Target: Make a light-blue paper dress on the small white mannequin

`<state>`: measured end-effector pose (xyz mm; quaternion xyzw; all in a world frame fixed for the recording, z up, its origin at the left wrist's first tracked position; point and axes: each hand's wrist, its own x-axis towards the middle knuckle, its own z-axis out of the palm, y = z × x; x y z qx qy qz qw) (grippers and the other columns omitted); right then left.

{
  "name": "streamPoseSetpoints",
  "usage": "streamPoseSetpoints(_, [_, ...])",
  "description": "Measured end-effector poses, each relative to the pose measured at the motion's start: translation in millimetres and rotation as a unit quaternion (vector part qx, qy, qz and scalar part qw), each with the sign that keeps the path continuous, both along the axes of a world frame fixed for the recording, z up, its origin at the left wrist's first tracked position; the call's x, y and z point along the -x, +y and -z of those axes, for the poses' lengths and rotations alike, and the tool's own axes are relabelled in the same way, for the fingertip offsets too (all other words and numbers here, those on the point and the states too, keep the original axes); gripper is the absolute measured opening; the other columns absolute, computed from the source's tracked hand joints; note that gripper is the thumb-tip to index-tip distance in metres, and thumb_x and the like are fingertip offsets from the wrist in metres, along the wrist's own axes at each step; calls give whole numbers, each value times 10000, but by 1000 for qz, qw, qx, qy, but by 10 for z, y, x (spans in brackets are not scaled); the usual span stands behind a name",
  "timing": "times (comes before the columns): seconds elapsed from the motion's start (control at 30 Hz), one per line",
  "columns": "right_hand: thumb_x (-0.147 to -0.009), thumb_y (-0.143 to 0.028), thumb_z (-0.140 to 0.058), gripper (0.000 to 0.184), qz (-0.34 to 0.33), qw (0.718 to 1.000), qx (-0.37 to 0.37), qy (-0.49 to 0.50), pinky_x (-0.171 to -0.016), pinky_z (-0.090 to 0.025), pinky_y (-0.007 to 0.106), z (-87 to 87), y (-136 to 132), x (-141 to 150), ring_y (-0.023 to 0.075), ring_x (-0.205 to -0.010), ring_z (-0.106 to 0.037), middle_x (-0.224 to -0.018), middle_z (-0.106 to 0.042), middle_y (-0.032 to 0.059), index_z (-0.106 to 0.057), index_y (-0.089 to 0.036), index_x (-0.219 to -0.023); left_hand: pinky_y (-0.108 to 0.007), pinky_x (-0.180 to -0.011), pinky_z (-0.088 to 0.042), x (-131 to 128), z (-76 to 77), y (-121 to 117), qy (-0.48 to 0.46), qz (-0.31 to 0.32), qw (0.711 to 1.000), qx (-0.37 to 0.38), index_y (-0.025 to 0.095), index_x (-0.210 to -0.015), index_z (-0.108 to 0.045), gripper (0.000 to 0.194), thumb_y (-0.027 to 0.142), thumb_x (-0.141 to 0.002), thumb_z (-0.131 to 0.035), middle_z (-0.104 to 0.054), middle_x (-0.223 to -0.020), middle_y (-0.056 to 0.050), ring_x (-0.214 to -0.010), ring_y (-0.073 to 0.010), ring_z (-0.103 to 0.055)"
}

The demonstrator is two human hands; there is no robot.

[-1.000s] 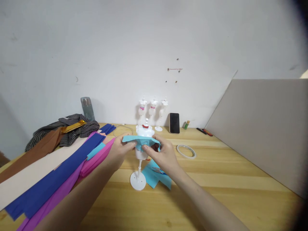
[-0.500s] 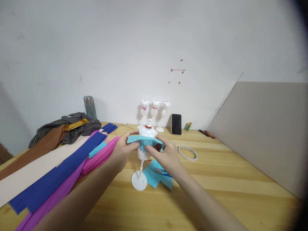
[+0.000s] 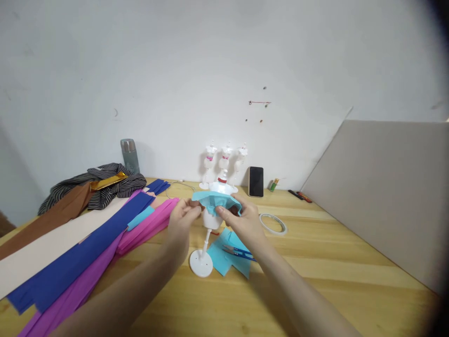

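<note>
A small white dress-form mannequin point(image 3: 212, 220) with a red neck band leans slightly right on its round base. Light blue crepe paper point(image 3: 213, 200) is gathered round its torso and flares out at the top. My right hand point(image 3: 244, 222) grips the paper and torso from the right, thumb pressed on the front; its other fingers are behind. At the left edge, my left hand point(image 3: 180, 223) has thumb and fingertips pinched together by the paper's underside. Below lies a cut light blue sheet point(image 3: 219, 255) with blue-handled thread snips point(image 3: 238, 252) on it.
Long strips of coloured crepe paper point(image 3: 77, 252) and a striped cloth point(image 3: 133, 186) cover the left side. A bottle point(image 3: 129, 157), several white mannequins point(image 3: 225, 157), a phone point(image 3: 256, 181) and a green spool point(image 3: 273, 185) line the wall. A tape roll point(image 3: 273, 224) lies right.
My left hand has drawn back a little to the left from the torso, its fingers now at the paper's edge. The mannequin's top has tilted slightly right. My right thumb stays on the paper.
</note>
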<state>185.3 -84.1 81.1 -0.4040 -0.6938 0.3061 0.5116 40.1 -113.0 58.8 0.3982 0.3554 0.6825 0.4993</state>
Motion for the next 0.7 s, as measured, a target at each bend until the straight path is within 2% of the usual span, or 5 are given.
streamPoseSetpoints(0.07, [-703,-367,-645,209,-5,1000,-2,1,-487,-346,254,3,0,-1,109,-485,-421,-536,-453,-51,-534,-205,-633,-329,-838,-466,35,-43,17,-32,42,999,-2,171,-880,-601,217,310,-739,-688,-676,-839,-45,-855,-187,-636])
streamPoseSetpoints(0.13, [-706,-366,-648,209,-11,1000,-4,2,-489,-346,256,13,4,-1,110,-488,-424,-539,-460,-49,-537,-203,-636,-328,-841,-467,62,-60,44,-47,55,997,-11,164,-871,-611,230,298,-716,-713,-685,-845,-47,-836,-181,-639])
streamPoseSetpoints(0.4, [-691,-357,-651,208,-25,1000,-4,-6,-478,-344,234,1,-12,3,100,-502,-392,-539,-442,-53,-535,-198,-625,-278,-768,-479,70,-44,54,-38,36,999,-8,161,-835,-616,209,235,-683,-740,-696,-796,-14,-753,-141,-635])
streamPoseSetpoints(0.7, [-692,-340,-653,184,-35,999,-10,-11,-462,-335,225,-3,-44,18,95,-483,-401,-522,-456,-53,-554,-195,-635,-248,-667,-466,71,-158,1,48,-2,999,-22,157,-711,-625,150,246,-646,-727,-655,-680,10,-657,-123,-582])
